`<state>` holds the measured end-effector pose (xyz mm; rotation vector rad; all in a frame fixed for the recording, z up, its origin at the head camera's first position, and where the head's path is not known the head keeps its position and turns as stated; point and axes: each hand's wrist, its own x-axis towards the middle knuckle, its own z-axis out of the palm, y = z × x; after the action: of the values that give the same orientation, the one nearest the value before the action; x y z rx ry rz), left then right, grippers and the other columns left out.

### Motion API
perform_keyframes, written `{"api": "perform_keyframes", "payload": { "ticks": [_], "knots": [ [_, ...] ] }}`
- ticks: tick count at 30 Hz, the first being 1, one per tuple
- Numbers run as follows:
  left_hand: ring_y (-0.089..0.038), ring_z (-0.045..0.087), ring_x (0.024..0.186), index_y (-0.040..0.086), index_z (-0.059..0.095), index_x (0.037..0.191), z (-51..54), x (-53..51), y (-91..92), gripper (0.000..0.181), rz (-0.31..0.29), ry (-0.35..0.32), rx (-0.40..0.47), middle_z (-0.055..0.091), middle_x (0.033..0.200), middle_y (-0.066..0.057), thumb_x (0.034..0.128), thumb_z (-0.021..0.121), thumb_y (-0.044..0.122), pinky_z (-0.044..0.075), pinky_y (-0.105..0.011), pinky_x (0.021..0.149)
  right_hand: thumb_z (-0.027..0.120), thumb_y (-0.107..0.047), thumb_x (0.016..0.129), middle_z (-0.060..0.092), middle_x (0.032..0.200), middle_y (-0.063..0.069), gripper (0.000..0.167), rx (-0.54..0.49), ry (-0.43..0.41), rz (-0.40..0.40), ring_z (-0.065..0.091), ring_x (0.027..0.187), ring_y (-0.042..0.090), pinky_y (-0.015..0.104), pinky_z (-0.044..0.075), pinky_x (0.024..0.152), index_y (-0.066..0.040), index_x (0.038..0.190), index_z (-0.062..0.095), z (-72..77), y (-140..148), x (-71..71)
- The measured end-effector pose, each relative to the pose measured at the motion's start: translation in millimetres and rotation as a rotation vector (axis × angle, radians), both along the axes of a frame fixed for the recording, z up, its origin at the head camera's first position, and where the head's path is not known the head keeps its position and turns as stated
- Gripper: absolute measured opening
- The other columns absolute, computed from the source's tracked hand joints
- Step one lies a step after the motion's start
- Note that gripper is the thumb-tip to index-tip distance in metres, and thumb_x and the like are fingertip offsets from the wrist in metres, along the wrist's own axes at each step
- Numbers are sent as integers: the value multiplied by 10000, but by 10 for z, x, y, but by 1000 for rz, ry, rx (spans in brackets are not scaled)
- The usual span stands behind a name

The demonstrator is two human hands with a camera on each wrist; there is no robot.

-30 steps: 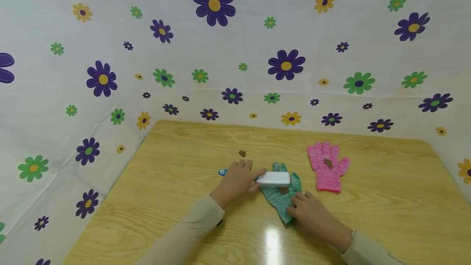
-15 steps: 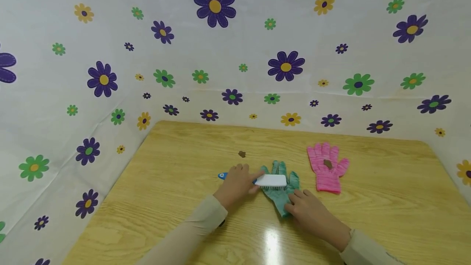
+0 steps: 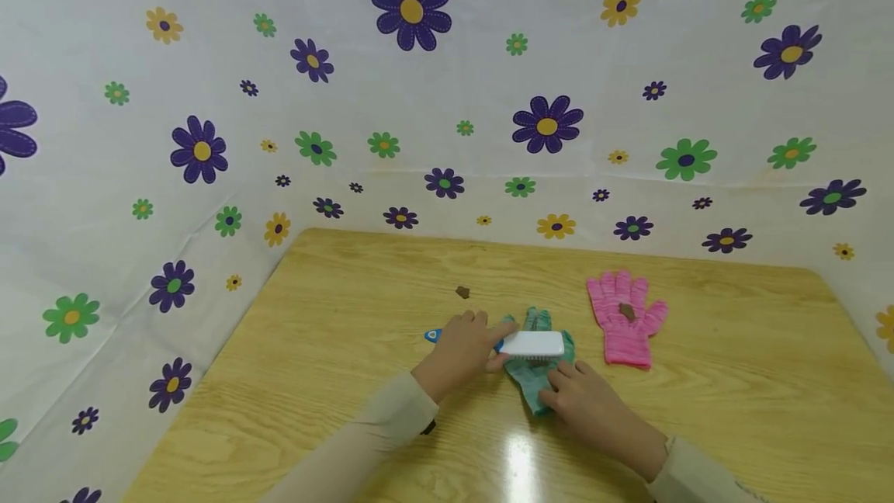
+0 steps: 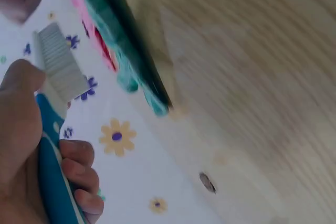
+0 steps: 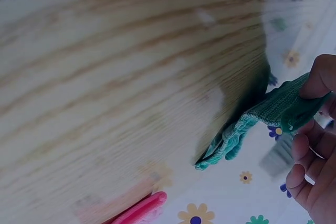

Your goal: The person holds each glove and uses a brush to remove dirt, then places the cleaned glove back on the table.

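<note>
Curling round the blue handle of a scrubbing brush, the left grip has it clasped on my head feed, the white head pointing right and the bristles turned down over a teal knitted glove. From the left wrist I make out a gap between bristles and glove. The right grip pinches that glove's cuff end between thumb and fingers; my right wrist view shows this end raised off the worktop, the fabric sloping down to the glove's fingertips. To the right, apart from both, I have a pink knitted glove lying flat with a brown patch on it; whether it is loose or fixed I cannot tell. Beyond the left grip, a small brown scrap lies on the worktop, and a white flower-printed backdrop stands behind.
</note>
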<state>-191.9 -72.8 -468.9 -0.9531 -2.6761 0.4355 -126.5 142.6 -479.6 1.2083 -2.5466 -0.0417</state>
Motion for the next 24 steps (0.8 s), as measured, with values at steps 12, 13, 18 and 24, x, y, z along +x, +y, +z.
{"api": "perform_keyframes", "payload": {
  "ticks": [12,13,18,24],
  "knots": [
    [-173,552,627,331,481,1123,-98,-63,-39,353,107,1,18,599,725,-40,863,571,553,469,-270,565,778,-159,644,491,673,-37,149,0,20,21,369,641,116,221,252,569,-179,699,641,-27,73,3],
    [-173,554,627,321,470,1096,-92,-79,-55,355,122,28,23,596,719,-39,856,578,559,472,-268,569,780,-158,640,488,671,-37,154,2,25,22,369,641,116,221,251,569,-180,697,638,-26,74,3],
    [-166,535,616,283,426,1068,-9,-105,-86,398,148,135,19,564,701,-32,851,565,586,450,-247,546,779,-166,653,496,673,-31,146,20,24,19,380,646,120,223,250,569,-175,706,644,1,68,10],
    [-164,532,598,285,441,1105,103,-40,-35,381,91,84,79,580,715,-38,870,558,562,416,-230,488,796,-172,628,510,675,-35,172,15,2,8,386,658,123,226,258,580,-172,710,645,29,47,21]
  ]
}}
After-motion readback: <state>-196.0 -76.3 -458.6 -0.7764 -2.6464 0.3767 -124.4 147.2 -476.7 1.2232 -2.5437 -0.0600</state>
